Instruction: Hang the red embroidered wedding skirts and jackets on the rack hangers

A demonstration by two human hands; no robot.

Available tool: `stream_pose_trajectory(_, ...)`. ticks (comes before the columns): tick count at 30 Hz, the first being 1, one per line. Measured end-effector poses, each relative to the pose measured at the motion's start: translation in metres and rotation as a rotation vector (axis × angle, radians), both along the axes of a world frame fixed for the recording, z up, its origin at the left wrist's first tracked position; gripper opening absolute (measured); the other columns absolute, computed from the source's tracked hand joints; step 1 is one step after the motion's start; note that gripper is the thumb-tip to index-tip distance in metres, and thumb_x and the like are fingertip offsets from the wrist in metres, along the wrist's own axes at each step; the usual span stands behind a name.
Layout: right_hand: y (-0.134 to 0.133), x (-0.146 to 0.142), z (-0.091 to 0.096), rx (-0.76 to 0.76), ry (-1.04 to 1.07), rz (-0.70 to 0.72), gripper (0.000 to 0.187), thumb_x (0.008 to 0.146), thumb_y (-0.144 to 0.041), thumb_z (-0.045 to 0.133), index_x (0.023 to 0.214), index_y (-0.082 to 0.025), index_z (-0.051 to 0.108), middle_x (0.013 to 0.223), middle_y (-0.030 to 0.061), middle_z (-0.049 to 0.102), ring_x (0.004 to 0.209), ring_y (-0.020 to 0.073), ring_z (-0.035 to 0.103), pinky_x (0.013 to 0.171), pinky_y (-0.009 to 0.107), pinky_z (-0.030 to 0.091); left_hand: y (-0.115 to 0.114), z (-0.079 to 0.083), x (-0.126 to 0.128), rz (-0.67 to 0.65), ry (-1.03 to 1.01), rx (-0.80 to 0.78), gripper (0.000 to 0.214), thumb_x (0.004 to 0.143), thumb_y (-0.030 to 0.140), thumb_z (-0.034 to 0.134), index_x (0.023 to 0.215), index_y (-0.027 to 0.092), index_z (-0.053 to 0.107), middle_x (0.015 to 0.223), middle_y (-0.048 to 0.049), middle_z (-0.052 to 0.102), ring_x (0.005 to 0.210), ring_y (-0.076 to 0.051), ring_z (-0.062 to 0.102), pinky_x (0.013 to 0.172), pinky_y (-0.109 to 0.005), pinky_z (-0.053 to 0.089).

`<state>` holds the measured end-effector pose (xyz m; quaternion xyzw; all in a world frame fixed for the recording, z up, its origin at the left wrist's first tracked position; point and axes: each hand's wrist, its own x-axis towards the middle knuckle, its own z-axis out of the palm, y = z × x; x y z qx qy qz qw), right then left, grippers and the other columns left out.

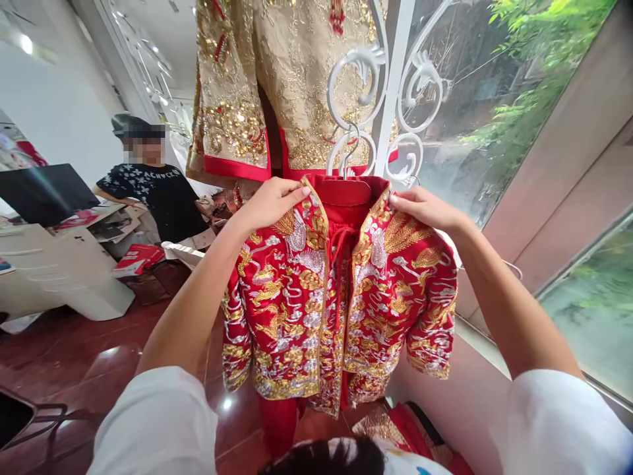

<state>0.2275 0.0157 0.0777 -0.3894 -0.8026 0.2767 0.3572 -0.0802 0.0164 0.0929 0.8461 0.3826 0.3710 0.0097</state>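
Note:
A red jacket with dense gold and silver embroidery hangs open at the front, facing me. Its hanger shows inside the neck, with a metal hook near the white scrollwork. My left hand pinches the collar edge at the jacket's left side in the view. On the opposite side of the collar, my right hand grips the edge between thumb and fingers. Red cord ties dangle inside the opening, over another red embroidered layer. The backs of both hands partly cover the shoulders.
Behind hangs a gold sequinned garment with red trim, beside a white scrollwork rack. Windows run along the right. At left, a person sits by a desk with a monitor. Dark hair shows at the bottom edge.

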Motion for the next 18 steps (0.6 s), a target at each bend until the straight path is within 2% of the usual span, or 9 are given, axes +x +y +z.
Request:
stream_pose_trajectory(3,-0.004,-0.002,-0.004,0.024,-0.173,-0.084,0.055,0.075,-0.069,0.053,0.071,-0.014,0.054,0.061,0.0014,0.050,0.056,0.0099,0.047,0.051,0.024,0.038,0.009,0.002,-0.001,0.059,0.126,-0.063,0.050,0.088,0.055,0.040,0.057,0.016,0.047,0.050,0.0033,0.035,0.046,-0.008,0.032,0.048,-0.022,0.031)
stream_pose_trajectory(6,-0.002,-0.007,-0.001,0.092,-0.323,-0.179,0.054,0.076,-0.065,0.055,0.059,-0.015,0.047,0.052,-0.0011,0.040,0.051,0.0080,0.040,0.048,0.024,0.034,0.026,0.006,-0.002,-0.061,0.199,-0.287,0.057,0.088,0.061,0.034,0.059,0.016,0.054,0.052,0.0011,0.044,0.050,-0.010,0.042,0.056,-0.022,0.040)
stream_pose_trajectory(9,0.006,-0.010,0.007,-0.056,-0.279,-0.080,0.051,0.077,-0.063,0.056,0.059,-0.015,0.053,0.054,0.0027,0.047,0.052,0.0114,0.045,0.050,0.027,0.040,0.046,0.010,-0.004,-0.132,0.194,-0.520,0.063,0.085,0.067,0.030,0.069,0.017,0.064,0.056,-0.0021,0.053,0.059,-0.014,0.054,0.063,-0.026,0.047)
stream_pose_trajectory(11,0.009,-0.009,0.010,-0.122,-0.176,-0.009,0.049,0.077,-0.062,0.055,0.067,-0.015,0.060,0.060,0.0061,0.054,0.057,0.0150,0.051,0.054,0.030,0.045,0.052,0.009,-0.003,-0.086,0.148,-0.528,0.062,0.084,0.068,0.032,0.073,0.018,0.066,0.058,-0.0041,0.056,0.066,-0.018,0.059,0.068,-0.030,0.049)
stream_pose_trajectory(13,0.006,-0.007,0.008,-0.048,-0.134,-0.033,0.047,0.078,-0.061,0.055,0.074,-0.015,0.062,0.062,0.0069,0.056,0.062,0.0175,0.054,0.061,0.033,0.048,0.045,0.001,-0.001,0.023,0.065,-0.358,0.055,0.083,0.065,0.039,0.077,0.018,0.067,0.065,-0.0064,0.061,0.076,-0.021,0.062,0.077,-0.034,0.050)
stream_pose_trajectory(15,-0.007,-0.010,-0.005,0.177,-0.150,-0.210,0.044,0.080,-0.057,0.055,0.083,-0.014,0.062,0.065,0.0071,0.056,0.071,0.0206,0.056,0.071,0.038,0.049,0.024,-0.021,0.006,0.182,-0.090,-0.057,0.047,0.082,0.060,0.046,0.086,0.018,0.066,0.078,-0.0092,0.065,0.093,-0.025,0.061,0.090,-0.040,0.046)
stream_pose_trajectory(17,-0.028,-0.021,-0.033,0.471,-0.116,-0.498,0.041,0.084,-0.052,0.051,0.099,-0.015,0.060,0.080,0.0105,0.059,0.089,0.0263,0.056,0.082,0.046,0.045,-0.005,-0.060,0.018,0.339,-0.276,0.246,0.045,0.081,0.056,0.049,0.103,0.019,0.061,0.102,-0.0124,0.064,0.115,-0.028,0.051,0.104,-0.046,0.035)
stream_pose_trajectory(18,-0.040,-0.031,-0.053,0.607,-0.075,-0.647,0.043,0.085,-0.051,0.049,0.109,-0.016,0.057,0.094,0.0136,0.059,0.101,0.0296,0.053,0.087,0.050,0.041,-0.020,-0.085,0.027,0.410,-0.321,0.329,0.050,0.079,0.056,0.053,0.113,0.019,0.056,0.116,-0.0141,0.059,0.125,-0.030,0.042,0.109,-0.050,0.027)
